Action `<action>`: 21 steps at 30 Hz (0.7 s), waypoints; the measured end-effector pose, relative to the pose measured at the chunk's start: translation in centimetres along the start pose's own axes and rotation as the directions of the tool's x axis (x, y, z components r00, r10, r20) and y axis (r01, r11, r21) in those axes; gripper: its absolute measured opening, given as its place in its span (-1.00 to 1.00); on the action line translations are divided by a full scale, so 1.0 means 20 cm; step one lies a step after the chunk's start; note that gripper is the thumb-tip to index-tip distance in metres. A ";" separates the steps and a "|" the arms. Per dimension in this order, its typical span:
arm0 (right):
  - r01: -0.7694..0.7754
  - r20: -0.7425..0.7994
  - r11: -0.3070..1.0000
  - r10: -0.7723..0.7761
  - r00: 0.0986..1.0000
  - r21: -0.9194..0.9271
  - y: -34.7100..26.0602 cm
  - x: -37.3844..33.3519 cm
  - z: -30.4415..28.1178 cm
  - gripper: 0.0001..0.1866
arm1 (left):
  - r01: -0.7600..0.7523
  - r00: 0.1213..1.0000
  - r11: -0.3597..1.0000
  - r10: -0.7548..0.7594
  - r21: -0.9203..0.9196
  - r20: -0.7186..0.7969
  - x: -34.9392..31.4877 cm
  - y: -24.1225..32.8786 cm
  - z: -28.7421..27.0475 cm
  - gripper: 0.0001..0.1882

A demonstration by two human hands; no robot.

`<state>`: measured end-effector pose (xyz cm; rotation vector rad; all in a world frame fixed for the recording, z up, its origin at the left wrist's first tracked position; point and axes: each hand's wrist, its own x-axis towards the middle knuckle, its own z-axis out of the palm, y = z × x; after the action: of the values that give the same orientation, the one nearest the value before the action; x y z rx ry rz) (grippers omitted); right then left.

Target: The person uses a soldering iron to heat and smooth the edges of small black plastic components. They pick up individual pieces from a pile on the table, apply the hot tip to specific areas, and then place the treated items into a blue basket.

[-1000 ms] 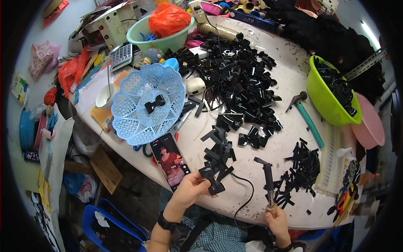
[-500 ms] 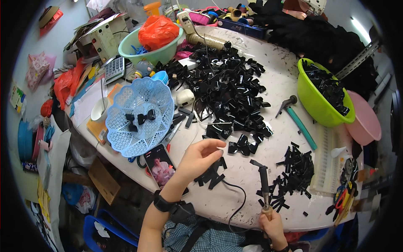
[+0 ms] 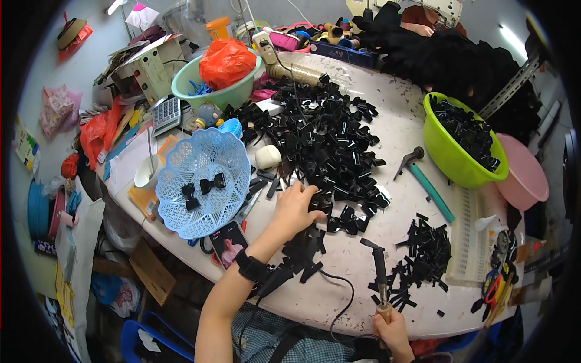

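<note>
My left hand reaches to the near left side of the large pile of shiny black bows. Its thumb and fingers are apart, with nothing seen between them. At the table's front edge my right hand is closed around the wooden handle of a soldering iron. The iron points away from me, and a small black strip shows at its tip. Just right of the iron spreads a heap of short black strips. Two bows lie in the blue lattice basket.
Left of my forearm a phone lies by the basket. A hammer with a teal handle lies near the green basin of bows. Scissors sit at the right edge. A black cord curves across the front. Another person's hand shows at the back.
My left hand has moved forward and slightly right from above the table to the edge of the bow pile. The right hand keeps hold of the soldering iron in nearly the same place.
</note>
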<state>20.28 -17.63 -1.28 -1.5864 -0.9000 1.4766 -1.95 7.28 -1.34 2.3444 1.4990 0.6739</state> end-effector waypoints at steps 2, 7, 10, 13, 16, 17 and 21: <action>-0.008 -0.015 1.000 0.008 1.000 -0.027 -0.02 0.00 0.01 -0.81 | 0.022 1.000 0.999 -0.022 -0.031 0.007 0.00 0.00 -0.06 -0.40; -0.022 -0.044 0.997 0.019 0.999 -0.072 -0.04 -0.01 0.02 -0.85 | -0.054 0.994 0.998 0.049 0.044 0.096 -0.02 -0.05 -0.13 -0.47; -0.035 -0.059 0.999 0.033 0.998 -0.034 -0.04 0.00 0.02 -0.87 | -0.121 0.986 0.966 0.143 0.227 -0.083 0.01 -0.07 -0.17 -0.67; -0.044 -0.072 0.997 0.039 0.997 -0.064 -0.05 -0.01 0.03 -0.88 | -0.040 0.992 0.897 0.087 0.440 -0.086 0.05 -0.13 -0.26 -0.85; -0.049 -0.084 0.998 0.045 0.995 -0.047 -0.05 -0.01 0.03 -0.87 | 0.050 0.980 0.638 0.118 0.768 -0.161 0.06 -0.19 -0.32 -0.77; -0.046 -0.090 0.998 0.042 0.995 -0.041 -0.05 -0.01 0.03 -0.87 | 0.101 0.959 0.493 0.182 0.864 -0.216 0.06 -0.21 -0.33 -0.71; -0.060 -0.099 0.998 0.057 0.993 -0.027 -0.04 0.00 0.03 -0.86 | -0.009 0.968 0.549 0.214 0.836 -0.130 0.03 -0.15 -0.24 -0.60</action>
<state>19.61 -17.28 -0.51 -1.7048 -0.8294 1.4181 -6.54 8.95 1.48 3.1611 2.1277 0.2288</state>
